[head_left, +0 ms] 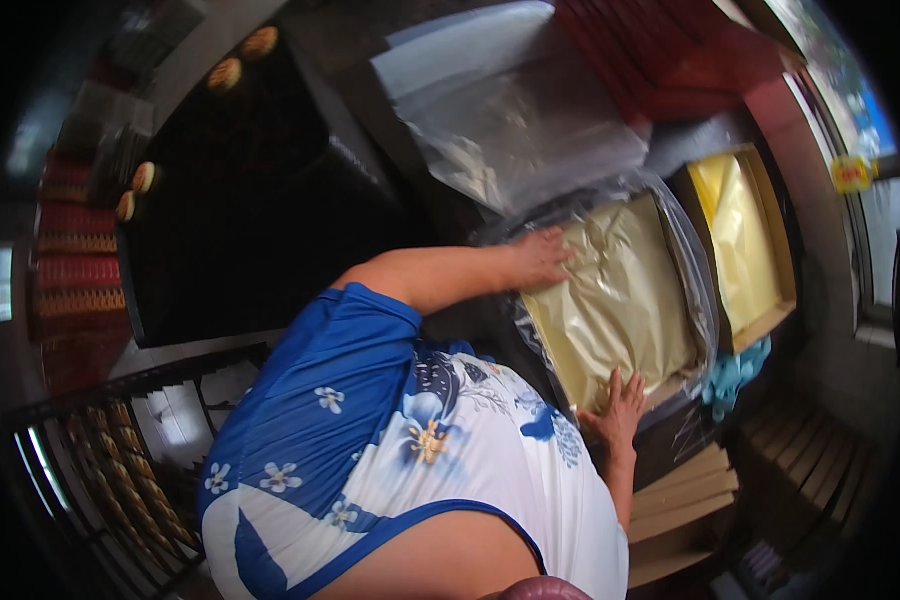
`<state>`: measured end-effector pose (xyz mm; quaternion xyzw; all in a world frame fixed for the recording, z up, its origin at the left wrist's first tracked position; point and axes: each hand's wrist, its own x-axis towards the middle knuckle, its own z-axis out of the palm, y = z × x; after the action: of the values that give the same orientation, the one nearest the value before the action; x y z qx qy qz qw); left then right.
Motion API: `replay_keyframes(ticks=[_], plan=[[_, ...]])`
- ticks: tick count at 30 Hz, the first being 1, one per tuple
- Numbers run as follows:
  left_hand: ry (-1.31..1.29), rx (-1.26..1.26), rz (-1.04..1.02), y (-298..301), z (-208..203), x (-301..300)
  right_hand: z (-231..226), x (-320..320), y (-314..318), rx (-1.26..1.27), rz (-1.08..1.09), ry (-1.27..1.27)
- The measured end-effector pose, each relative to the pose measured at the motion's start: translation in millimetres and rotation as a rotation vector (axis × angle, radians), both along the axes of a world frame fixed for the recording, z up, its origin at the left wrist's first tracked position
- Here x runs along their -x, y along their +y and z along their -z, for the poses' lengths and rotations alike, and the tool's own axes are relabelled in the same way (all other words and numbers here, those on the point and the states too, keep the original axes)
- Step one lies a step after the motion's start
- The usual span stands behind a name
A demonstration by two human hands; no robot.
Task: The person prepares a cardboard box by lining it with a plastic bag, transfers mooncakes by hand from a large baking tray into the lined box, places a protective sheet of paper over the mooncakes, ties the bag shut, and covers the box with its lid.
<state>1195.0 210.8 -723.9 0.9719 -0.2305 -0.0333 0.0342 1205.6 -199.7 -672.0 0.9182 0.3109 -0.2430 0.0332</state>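
Cream sheet (pixel 620 300) (floral shirt (pixel 430 440), blue-white)

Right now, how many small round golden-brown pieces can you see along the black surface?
4. The first piece and second piece sit at the far end of the black surface; the third piece and fourth piece sit at its left edge. Others may be hidden.

The left hand (pixel 544 258) and right hand (pixel 618 408) touch the cream sheet (pixel 630 290); right of it sits a yellow-lined box (pixel 774 236).
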Motion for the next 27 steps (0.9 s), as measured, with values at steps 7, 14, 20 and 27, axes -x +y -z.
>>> replay_keyframes(ticks=[7,14,20,27], plan=[[-0.478,0.319,-0.325,134,-226,177,-55,-10,63,0.241,0.123,0.009],[-0.667,-0.062,-1.388,396,-297,449,-143,-60,430,-0.951,-0.328,0.034],[-0.232,-0.108,-1.876,494,-219,588,-213,43,763,-0.974,-0.812,-0.259],[-0.265,-0.069,-1.944,473,-252,573,-172,71,831,-0.801,-0.702,-0.399]])
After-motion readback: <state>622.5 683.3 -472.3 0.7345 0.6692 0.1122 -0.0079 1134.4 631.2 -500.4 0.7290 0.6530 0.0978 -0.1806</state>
